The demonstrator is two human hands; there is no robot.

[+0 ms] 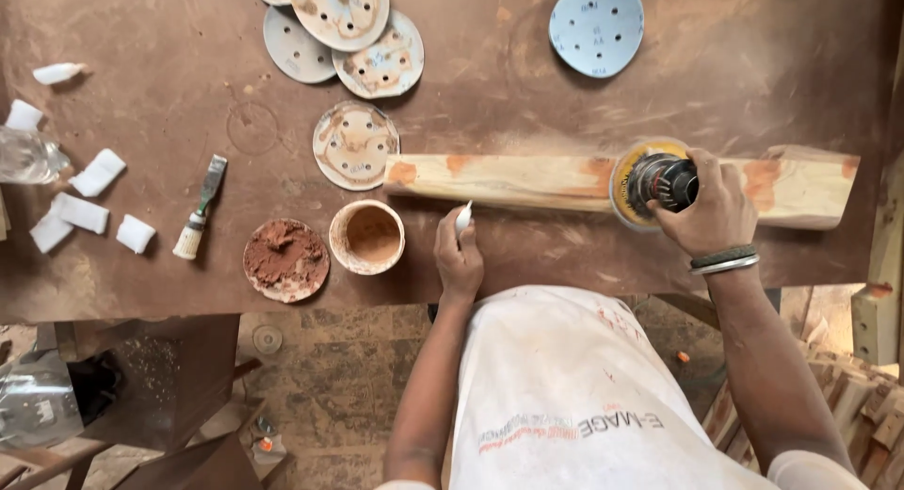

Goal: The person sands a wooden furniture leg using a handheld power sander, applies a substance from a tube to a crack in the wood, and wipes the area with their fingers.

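A long pale wooden board (pixel 527 179) with reddish filler patches lies across the brown table. My right hand (pixel 706 208) grips a round orbital sander (pixel 650 182) with a yellow pad, pressed on the board's right part. My left hand (pixel 459 259) rests on the table just below the board's left part, closed around a small white stick-like object (pixel 463 217). To its left stand an open tub of reddish-brown paste (pixel 367 237) and its lid (pixel 286 259) heaped with the same paste.
Used sanding discs (pixel 355 144) lie left of the board and several more (pixel 344 24) at the far edge, plus a clean blue-grey disc (pixel 596 15). A small brush (pixel 200 212), white paper pieces (pixel 85 203) and a clear bottle (pixel 28 156) sit left. Wood offcuts (pixel 847 386) lie low right.
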